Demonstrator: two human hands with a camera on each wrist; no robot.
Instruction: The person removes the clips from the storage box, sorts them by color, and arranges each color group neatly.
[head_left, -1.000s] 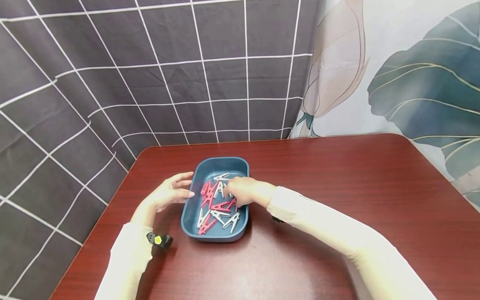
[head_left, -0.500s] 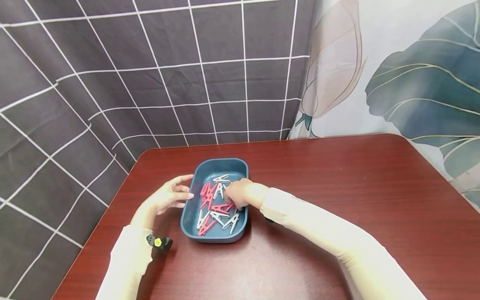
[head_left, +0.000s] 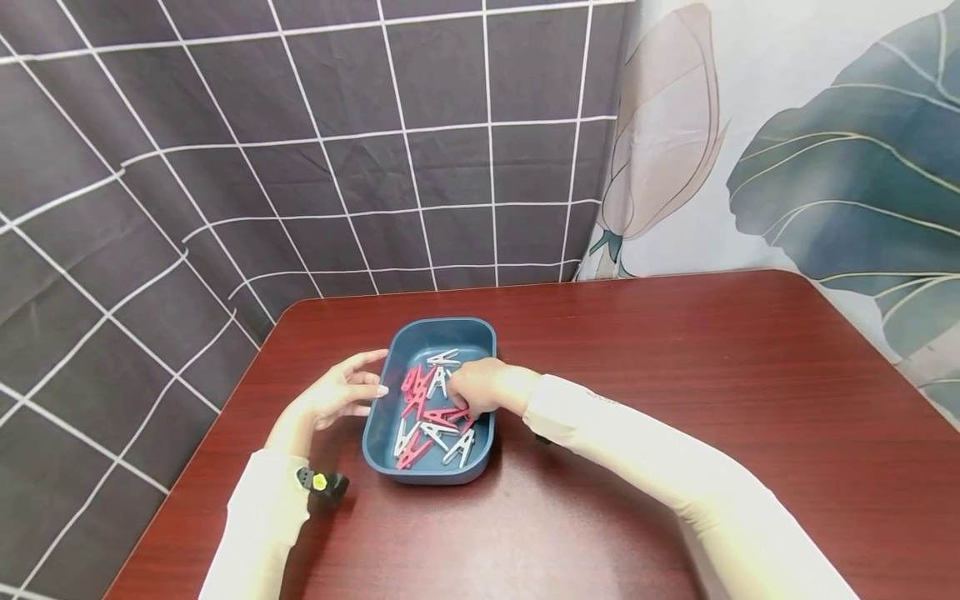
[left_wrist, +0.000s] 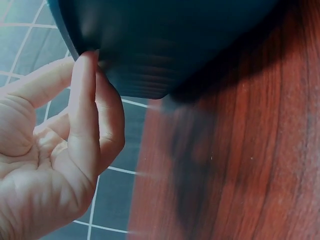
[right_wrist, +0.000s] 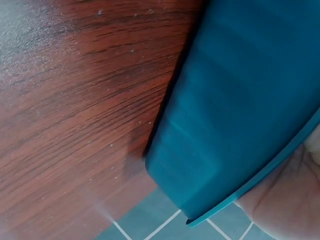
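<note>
A blue tray (head_left: 480,330) stands on the dark red table and holds several red and white clothespins (head_left: 420,421). My left hand (head_left: 369,386) lies beside the tray's left side, its fairly straight fingers touching the rim. From the left wrist, the fingertips (left_wrist: 87,59) press against the tray's outer wall (left_wrist: 165,45). My right hand (head_left: 461,392) is inside the tray with its fingers curled down into the clothespins; what they hold is hidden. The right wrist view shows only the tray wall (right_wrist: 240,110) and a bit of the hand (right_wrist: 292,200).
The table (head_left: 675,375) stretches wide to the right and towards me. Its left edge runs close to my left forearm. A dark checked curtain (head_left: 300,150) and a leaf-print curtain (head_left: 825,167) hang behind the table.
My right hand has shifted a little to the left and nearer within the tray, over the clothespins. The left hand stays at the tray's left rim.
</note>
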